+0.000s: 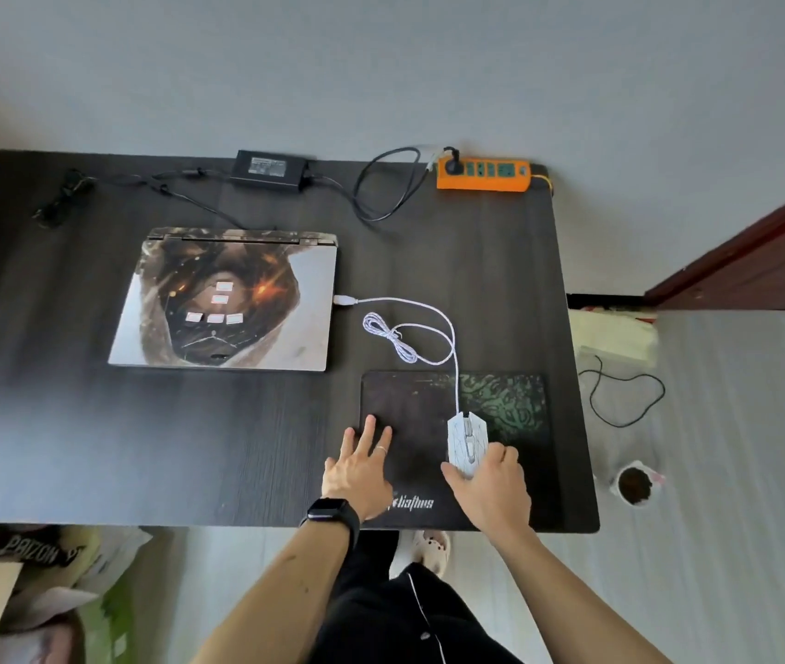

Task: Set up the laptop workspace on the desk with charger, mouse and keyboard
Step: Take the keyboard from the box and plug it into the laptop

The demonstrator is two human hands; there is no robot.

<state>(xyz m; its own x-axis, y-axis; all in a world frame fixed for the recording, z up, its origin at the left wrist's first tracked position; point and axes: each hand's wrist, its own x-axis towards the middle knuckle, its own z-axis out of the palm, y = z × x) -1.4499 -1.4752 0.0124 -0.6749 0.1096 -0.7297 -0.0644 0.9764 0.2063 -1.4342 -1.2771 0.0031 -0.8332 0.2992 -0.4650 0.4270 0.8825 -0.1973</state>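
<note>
A closed laptop [225, 301] with a picture skin lies on the dark desk [93, 448]. Behind it sits the black charger brick [271, 168], its cable plugged into an orange power strip [484, 174]. A white mouse [466, 440] rests on the dark mouse pad [429, 400] at the front right. Its white cable [405, 337] runs to a plug beside the laptop's right edge. My right hand [491, 486] grips the mouse from behind. My left hand [359, 467] lies flat on the pad's left side, fingers spread. No keyboard is in view.
A coiled black cord [62, 198] lies at the desk's back left. On the floor to the right are a loose black cable [625, 390], a cup [635, 484] and a wooden door frame [755, 261]. Boxes and bags [21, 582] sit at the lower left.
</note>
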